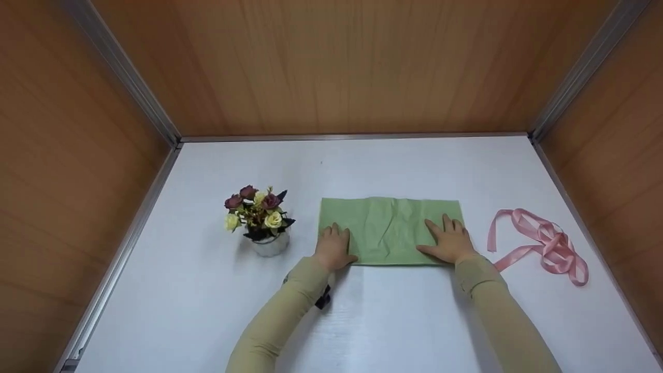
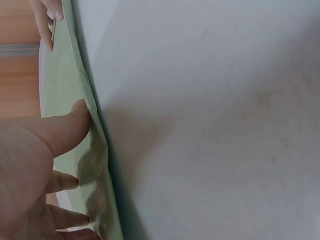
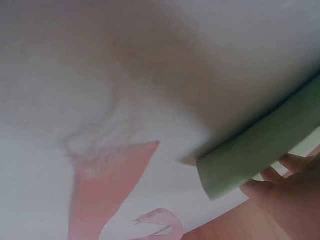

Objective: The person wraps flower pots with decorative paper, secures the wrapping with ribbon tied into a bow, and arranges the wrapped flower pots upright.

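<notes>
A folded sheet of creased green paper [image 1: 386,228] lies on the white table, wider than it is deep. My left hand [image 1: 333,247] rests on its left end, fingers extended away from me. On the right end my right hand [image 1: 450,242] lies with its fingers spread. In the left wrist view, the thumb and fingertips of the left hand [image 2: 25,170] touch the paper [image 2: 67,80] along its folded near edge. The right wrist view has the fingers of the right hand [image 3: 295,190] on the paper [image 3: 240,155] near its corner.
Left of the paper stands a small white pot [image 1: 270,245] of dark red and yellow flowers [image 1: 259,207]. A loose, tangled pink ribbon [image 1: 557,251] lies to the right, one end close to the right sleeve. Wood-grain panels [image 1: 352,67] in metal framing enclose the white table [image 1: 373,166].
</notes>
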### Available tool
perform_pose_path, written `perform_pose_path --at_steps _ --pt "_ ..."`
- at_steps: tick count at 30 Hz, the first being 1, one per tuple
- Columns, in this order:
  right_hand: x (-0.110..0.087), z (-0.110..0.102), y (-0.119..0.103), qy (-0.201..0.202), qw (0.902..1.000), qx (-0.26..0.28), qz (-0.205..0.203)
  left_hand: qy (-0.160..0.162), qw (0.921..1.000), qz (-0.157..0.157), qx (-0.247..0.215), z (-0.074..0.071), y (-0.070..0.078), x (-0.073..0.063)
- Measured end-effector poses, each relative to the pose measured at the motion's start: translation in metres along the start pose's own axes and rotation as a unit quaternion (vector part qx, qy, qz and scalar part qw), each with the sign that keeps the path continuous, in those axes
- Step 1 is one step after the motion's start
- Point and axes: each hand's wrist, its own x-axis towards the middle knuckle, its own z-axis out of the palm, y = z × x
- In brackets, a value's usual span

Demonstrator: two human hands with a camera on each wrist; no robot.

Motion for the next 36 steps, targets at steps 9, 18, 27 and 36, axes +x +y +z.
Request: perform_pose_path --at_steps 9,18,27,36 --pt "-0.001 0.001 0.000 0.002 1.0000 -0.001 -0.002 -0.011 0.9994 0.028 0.019 -0.001 0.000 -0.001" --pt "-0.002 0.001 0.002 -0.001 1.0000 -0.001 -0.007 -0.026 0.9987 0.039 0.019 -0.006 -0.002 0.000" --pt "-0.006 0.002 0.006 0.003 0.9992 -0.014 -0.036 -0.021 0.9991 0.028 0.023 -0.008 -0.008 0.006" --pt "-0.010 0.004 -0.002 -0.004 0.9903 -0.013 -0.139 0.020 0.9990 0.012 0.039 -0.009 -0.013 0.013"
